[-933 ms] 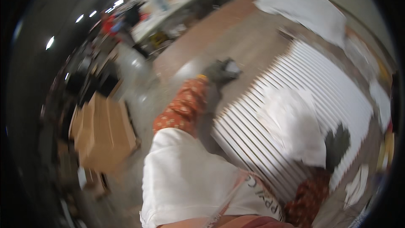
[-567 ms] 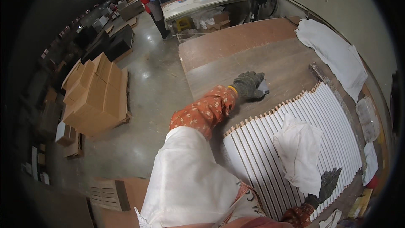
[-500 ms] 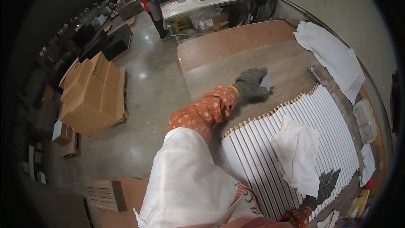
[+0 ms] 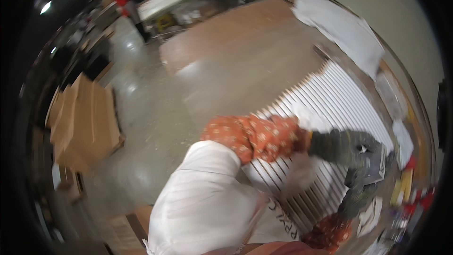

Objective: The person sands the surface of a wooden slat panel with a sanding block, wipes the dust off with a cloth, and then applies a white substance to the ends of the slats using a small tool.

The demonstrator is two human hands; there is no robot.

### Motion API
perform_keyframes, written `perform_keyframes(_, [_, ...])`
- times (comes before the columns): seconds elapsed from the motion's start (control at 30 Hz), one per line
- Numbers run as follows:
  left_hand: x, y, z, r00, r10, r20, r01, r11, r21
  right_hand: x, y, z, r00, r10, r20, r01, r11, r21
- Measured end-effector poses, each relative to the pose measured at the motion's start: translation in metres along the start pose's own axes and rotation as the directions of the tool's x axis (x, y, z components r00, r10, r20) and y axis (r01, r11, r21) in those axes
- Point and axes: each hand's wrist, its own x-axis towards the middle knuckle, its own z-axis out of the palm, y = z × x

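Both my hands wear dark grey work gloves and orange floral sleeves. My left hand [image 4: 344, 147] reaches across to the right, its fingers closed on what looks like a flat grey scraper [image 4: 376, 167]. Just below it, my right hand [image 4: 356, 196] is close against that piece; blur and overlap hide whether its fingers grip it. Under my arms lies a row of narrow white slats [image 4: 349, 99] with bare wooden ends, side by side on the board-topped table [image 4: 226, 66]. A crumpled white cloth [image 4: 309, 117] rests on the slats, partly hidden by my left sleeve.
White sheeting [image 4: 342, 26] lies along the wall side. A clear plastic container [image 4: 391, 94], a white cloth [image 4: 370, 217] and coloured items crowd the right edge. Brown cartons [image 4: 85, 120] stand on the floor at left. A person in red [image 4: 125, 2] stands by a far table.
My left hand has swung from the bare board over the slats to my right hand, carrying the scraper. My view has turned, shifting the scene leftward.
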Motion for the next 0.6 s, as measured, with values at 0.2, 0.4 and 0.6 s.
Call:
perform_keyframes(0.2, [0.015, -0.058, -0.056, 0.976, 0.215, -0.033, -0.109, 0.614, 0.782, 0.025, -0.053, -0.028, 0.956, -0.010, -0.294, 0.003, 1.000, -0.022])
perform_keyframes(0.4, [-0.045, -0.062, -0.054, 0.810, -0.500, 0.306, -0.106, 0.388, 0.915, 0.019, -0.003, -0.022, 0.884, 0.436, 0.171, -0.234, 0.727, -0.645])
perform_keyframes(0.6, [-0.003, -0.041, -0.104, 0.821, -0.571, 0.005, 0.471, 0.682, 0.559, 0.007, 0.028, -0.061, 0.766, 0.272, 0.582, 0.124, 0.826, -0.549])
